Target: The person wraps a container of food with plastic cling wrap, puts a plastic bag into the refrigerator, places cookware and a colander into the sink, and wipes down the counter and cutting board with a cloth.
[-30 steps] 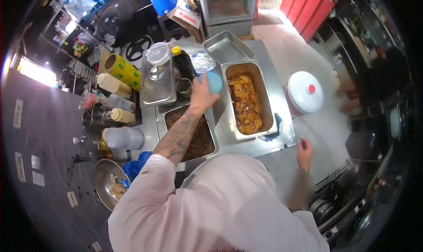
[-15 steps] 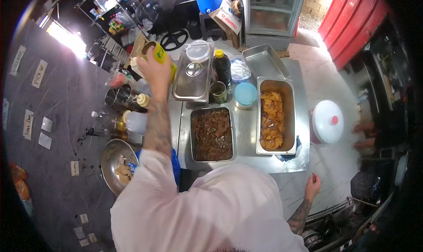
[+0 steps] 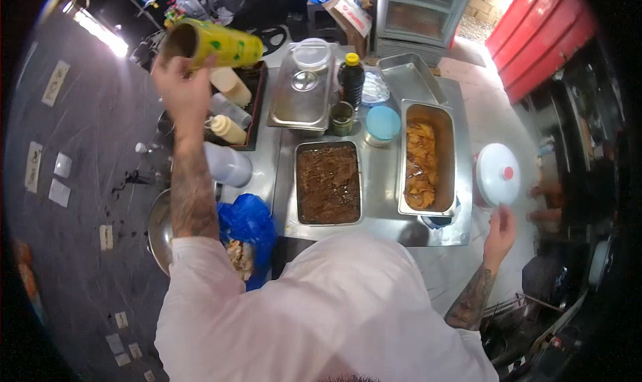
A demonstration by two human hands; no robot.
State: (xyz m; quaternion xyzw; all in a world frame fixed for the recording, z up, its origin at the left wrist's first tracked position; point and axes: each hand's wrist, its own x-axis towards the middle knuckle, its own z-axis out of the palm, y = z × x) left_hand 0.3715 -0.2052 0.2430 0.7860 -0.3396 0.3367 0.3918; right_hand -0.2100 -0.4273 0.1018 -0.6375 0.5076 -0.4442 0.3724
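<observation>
Yellow canister [image 3: 231, 46] tipped sideways, held by its open end in the left hand [image 3: 182, 91]

From where I stand, the left hand is closed partway, fingers and thumb spread about the rim and underside of the canister's mouth. The closed-looking end sticks out to the right of the grip, unsupported by any hand. Just below that overhang, near the grip, a pale squeeze bottle [image 3: 231, 86] leans in the dark tray [image 3: 262, 108]; the steel lid [image 3: 294, 91] lies farther right.

I'd judge the canister light for its size, its wall thin but fairly stiff, likely to dent if pinched hard at the mouth. Its printed side looks smooth and might slide in damp or greasy fingers. Holding only one end lets the far end swing; a palm around the middle of the body would balance it better. I can't tell what, if anything, is inside.

The right hand [image 3: 500, 233], well apart from that grip, is half open with nothing visible in it, near the white lid [image 3: 496, 181] of a container.
</observation>
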